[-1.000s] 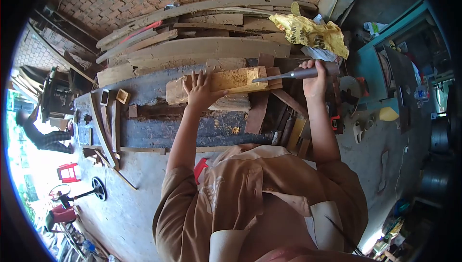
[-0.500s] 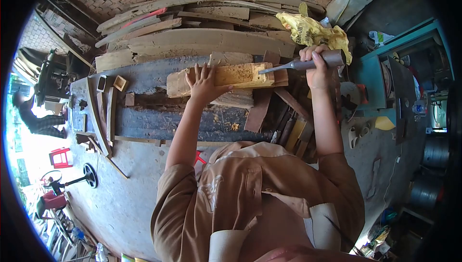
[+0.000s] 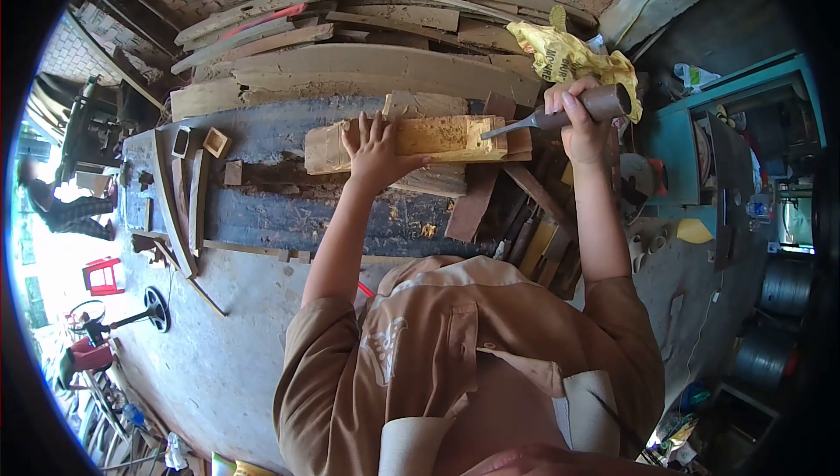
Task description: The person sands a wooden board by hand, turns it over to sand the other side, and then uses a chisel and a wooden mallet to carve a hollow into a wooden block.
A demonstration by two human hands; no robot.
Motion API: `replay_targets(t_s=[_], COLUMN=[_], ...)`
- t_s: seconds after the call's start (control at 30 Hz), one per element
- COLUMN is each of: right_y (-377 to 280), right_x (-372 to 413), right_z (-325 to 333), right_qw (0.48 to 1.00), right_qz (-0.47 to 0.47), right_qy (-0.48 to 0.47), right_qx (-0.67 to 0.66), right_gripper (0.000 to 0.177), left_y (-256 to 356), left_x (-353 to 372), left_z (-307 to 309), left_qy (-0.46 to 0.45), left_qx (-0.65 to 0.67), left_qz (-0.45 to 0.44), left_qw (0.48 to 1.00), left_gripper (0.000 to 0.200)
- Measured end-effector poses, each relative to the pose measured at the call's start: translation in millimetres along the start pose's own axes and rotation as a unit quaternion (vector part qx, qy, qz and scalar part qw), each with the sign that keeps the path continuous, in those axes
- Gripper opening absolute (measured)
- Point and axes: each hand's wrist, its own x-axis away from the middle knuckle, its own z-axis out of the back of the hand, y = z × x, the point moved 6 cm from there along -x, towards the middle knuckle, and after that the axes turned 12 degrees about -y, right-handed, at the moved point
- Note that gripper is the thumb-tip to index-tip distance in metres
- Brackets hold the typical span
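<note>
My right hand (image 3: 579,122) is wrapped round the dark wooden handle of a chisel (image 3: 560,117). Its metal blade slants down to the left, and the tip is at the right end of a pale wooden block (image 3: 437,137). The block's top is hollowed and rough, with wood crumbs in it. My left hand (image 3: 374,150) lies spread across the block's left part, fingers apart, pressing on it. Beneath the block is another wood piece (image 3: 429,180), on a dark, worn workbench (image 3: 306,218).
Curved planks (image 3: 350,73) are stacked behind the bench by a brick wall. A yellow sack (image 3: 573,56) sits behind my right hand. Several tools (image 3: 535,244) lie at the bench's right. Small wooden frames (image 3: 216,142) stand at left; another person (image 3: 66,205) is far left.
The chisel tip has shifted slightly right along the block, and the handle is tilted a little more steeply. My left hand stays on the block. The whole view has shifted slightly.
</note>
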Motion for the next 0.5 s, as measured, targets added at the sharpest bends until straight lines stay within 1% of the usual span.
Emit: replay_targets(t_s=[0.27, 0.33, 0.43, 0.5], right_y=[0, 1, 2, 4], right_x=[-3, -5, -10, -14], right_z=[-1, -5, -10, -11], right_qw=[1.0, 0.999, 0.998, 0.997], right_qz=[-0.01, -0.023, -0.012, -0.01], right_qy=[-0.001, -0.007, -0.005, -0.005], right_qx=[-0.007, 0.024, 0.064, 0.082], right_gripper=[0.012, 0.012, 0.012, 0.011], left_y=[0, 0, 6, 11], left_x=[-3, -4, -7, -13], left_z=[2, 2, 10, 16], left_qy=[-0.013, -0.023, -0.022, -0.121], left_qx=[0.005, -0.002, 0.002, -0.057], left_qz=[-0.005, -0.001, -0.009, 0.027], left_qw=[1.0, 1.0, 1.0, 0.991], left_gripper=[0.1, 0.1, 0.098, 0.096])
